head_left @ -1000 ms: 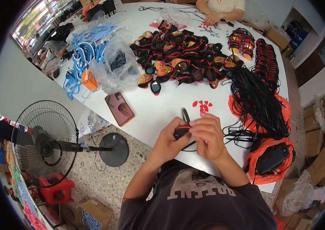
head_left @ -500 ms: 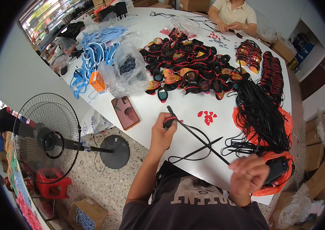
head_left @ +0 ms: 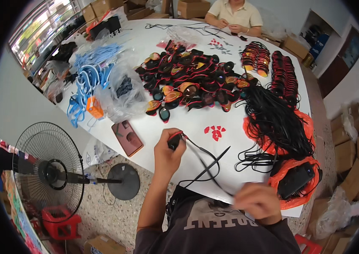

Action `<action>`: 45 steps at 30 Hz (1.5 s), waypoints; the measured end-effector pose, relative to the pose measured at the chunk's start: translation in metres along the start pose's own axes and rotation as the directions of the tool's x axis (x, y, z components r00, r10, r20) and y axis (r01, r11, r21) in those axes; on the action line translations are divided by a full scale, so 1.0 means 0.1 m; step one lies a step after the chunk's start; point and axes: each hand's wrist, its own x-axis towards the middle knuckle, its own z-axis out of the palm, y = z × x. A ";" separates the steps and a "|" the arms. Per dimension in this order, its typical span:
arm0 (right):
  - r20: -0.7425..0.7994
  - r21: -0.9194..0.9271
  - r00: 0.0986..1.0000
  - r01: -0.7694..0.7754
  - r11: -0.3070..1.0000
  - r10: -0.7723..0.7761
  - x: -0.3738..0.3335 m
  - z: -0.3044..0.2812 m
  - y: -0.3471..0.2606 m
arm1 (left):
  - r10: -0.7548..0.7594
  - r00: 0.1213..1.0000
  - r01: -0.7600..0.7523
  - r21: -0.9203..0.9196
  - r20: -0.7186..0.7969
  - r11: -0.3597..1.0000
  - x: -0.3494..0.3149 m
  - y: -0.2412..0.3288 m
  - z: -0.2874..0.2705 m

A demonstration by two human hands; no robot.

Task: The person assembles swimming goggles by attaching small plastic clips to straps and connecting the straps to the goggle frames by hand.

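My left hand (head_left: 166, 153) is closed around a black swimming goggle (head_left: 174, 140) with red trim, near the table's front edge. A flat black strap (head_left: 205, 158) runs from the goggle's upper right end toward my right hand (head_left: 258, 202). That hand is smeared by motion; its fingers look closed on the strap near its lower end. Part of the strap loops and crosses itself on the white table (head_left: 196, 131). Small red pieces (head_left: 216, 133) lie beyond it. A large heap of goggles (head_left: 188, 84) fills the middle of the table.
Black straps (head_left: 272, 114) lie heaped on the right, beside an orange bag (head_left: 273, 178) holding a black device (head_left: 297, 180). Stacked goggles (head_left: 284, 78) stand behind. Left are a phone (head_left: 128, 138), an orange box (head_left: 94, 108) and a fan (head_left: 50, 171). A person (head_left: 234, 19) sits opposite.
My view has shifted, so the table appears further left. My right hand has moved down and left, still at the strap. My left hand has turned the goggle, and the strap has slackened.
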 end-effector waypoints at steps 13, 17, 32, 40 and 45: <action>-0.223 -0.220 0.974 -0.085 0.972 0.035 0.69 0.24 0.76 | 0.226 0.959 -0.231 0.009 0.170 0.973 -0.24 0.29 0.08; -0.188 -0.160 0.979 -0.109 0.981 0.078 0.74 0.28 0.77 | 0.197 0.964 -0.208 0.046 0.179 0.977 -0.27 0.27 0.08; -0.115 -0.196 0.974 -0.213 0.957 0.193 0.64 0.15 0.80 | 0.164 0.969 -0.189 0.125 0.185 0.974 -0.29 0.31 0.05; -0.145 0.175 0.969 -0.176 0.969 0.202 0.53 0.18 0.86 | -0.043 0.929 0.115 -0.176 0.368 0.978 -0.32 0.29 0.01; -0.138 -0.048 0.971 -0.204 0.978 0.196 0.52 0.08 0.79 | -0.017 0.896 0.174 -0.316 0.443 0.933 -0.32 0.31 0.04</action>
